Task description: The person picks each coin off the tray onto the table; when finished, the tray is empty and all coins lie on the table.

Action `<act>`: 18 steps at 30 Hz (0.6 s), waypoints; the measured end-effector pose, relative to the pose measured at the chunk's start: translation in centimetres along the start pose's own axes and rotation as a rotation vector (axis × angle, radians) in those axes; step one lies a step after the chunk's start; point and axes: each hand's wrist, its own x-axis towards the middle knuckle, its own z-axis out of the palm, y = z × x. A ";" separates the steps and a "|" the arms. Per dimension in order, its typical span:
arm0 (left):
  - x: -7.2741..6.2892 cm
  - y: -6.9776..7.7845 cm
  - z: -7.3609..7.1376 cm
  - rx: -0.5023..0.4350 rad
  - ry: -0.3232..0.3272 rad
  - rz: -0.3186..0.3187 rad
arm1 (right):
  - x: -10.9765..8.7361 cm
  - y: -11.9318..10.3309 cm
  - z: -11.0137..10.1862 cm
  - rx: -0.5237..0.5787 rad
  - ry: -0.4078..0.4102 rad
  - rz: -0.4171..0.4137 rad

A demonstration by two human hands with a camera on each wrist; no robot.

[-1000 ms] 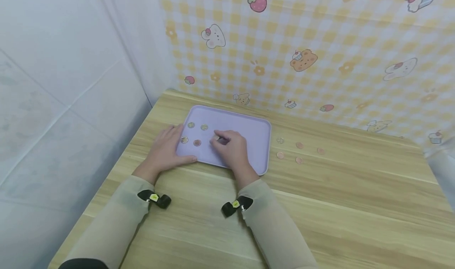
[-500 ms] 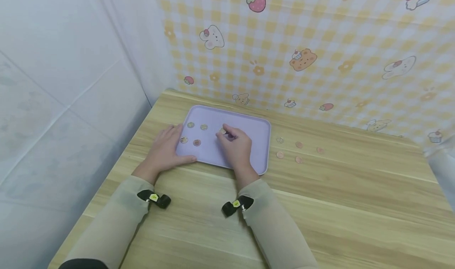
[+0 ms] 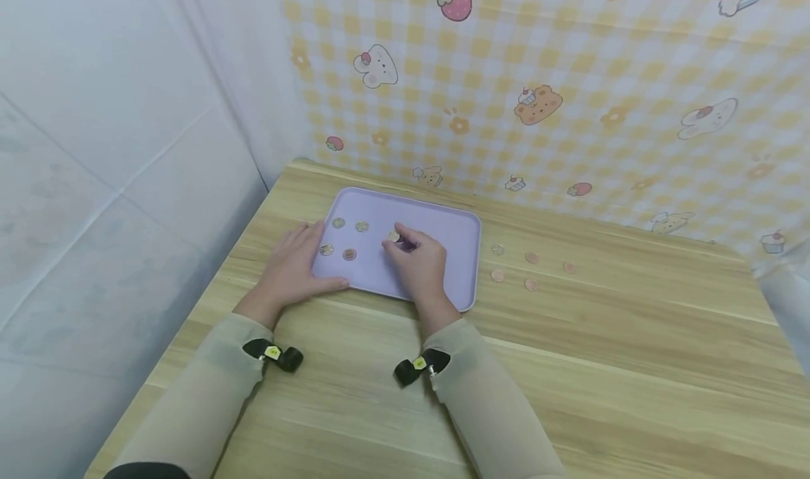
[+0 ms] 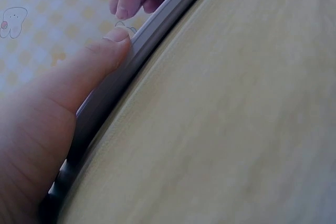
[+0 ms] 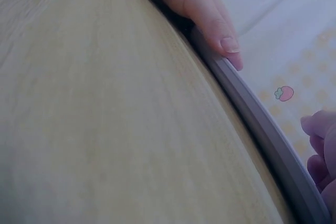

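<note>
A shallow lilac tray [image 3: 457, 254] lies on the wooden table. Along its left side rests my left hand [image 3: 291, 268], fingers fairly straight at the left rim and thumb [image 4: 100, 61] against the front rim. Over the middle of the tray, my right hand [image 3: 422, 264] pinches a coin [image 3: 393, 236] between thumb and fingertips. Several coins lie in the tray's left half: two pale ones at the back, a silvery one at front left and a coppery coin [image 3: 349, 254] beside it. Both wrist views show the tray's side wall; the held coin is hidden there.
Right of the tray, several coins lie on the table [image 3: 601, 366]: one silvery coin [image 3: 498, 250] and coppery ones such as this coin [image 3: 531, 284]. A checked cloth [image 3: 481, 78] hangs behind the table, and a pale wall [image 3: 126, 148] stands at left.
My right hand, pinching the coin, has shifted slightly back and to the right over the tray, then a touch left. My left hand and the loose coins have stayed put.
</note>
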 end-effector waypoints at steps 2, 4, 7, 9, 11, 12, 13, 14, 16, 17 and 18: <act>0.0 -0.1 0.0 -0.003 0.004 0.003 | 0.0 0.0 0.0 -0.005 0.005 -0.010; 0.0 -0.1 0.0 -0.003 0.007 0.007 | 0.1 -0.1 0.1 -0.010 0.011 -0.026; 0.0 -0.2 0.0 -0.004 0.010 0.014 | 0.1 -0.1 0.1 0.006 0.020 -0.047; 0.0 -0.2 0.0 -0.005 0.013 0.018 | 0.1 -0.1 0.1 0.032 0.017 -0.050; 0.0 -0.1 0.0 -0.008 0.018 0.021 | 0.0 -0.1 0.0 0.048 0.011 -0.041; 0.0 -0.1 0.1 -0.009 0.020 0.022 | 0.0 -0.1 -0.1 0.048 0.008 -0.032; 0.0 -0.1 0.1 -0.010 0.022 0.022 | -0.1 0.0 -0.2 0.048 0.002 -0.022; 0.0 -0.1 0.1 -0.009 0.023 0.022 | -0.1 0.0 -0.4 0.049 -0.004 -0.012; -0.1 -0.1 0.1 -0.009 0.022 0.019 | -0.3 0.1 -0.8 0.037 -0.017 0.000; -0.1 -0.1 0.1 -0.007 0.020 0.018 | -0.3 0.1 -1.0 0.031 -0.023 0.006; -0.2 -0.1 0.2 -0.005 0.017 0.016 | -0.4 0.2 -1.3 0.024 -0.029 0.007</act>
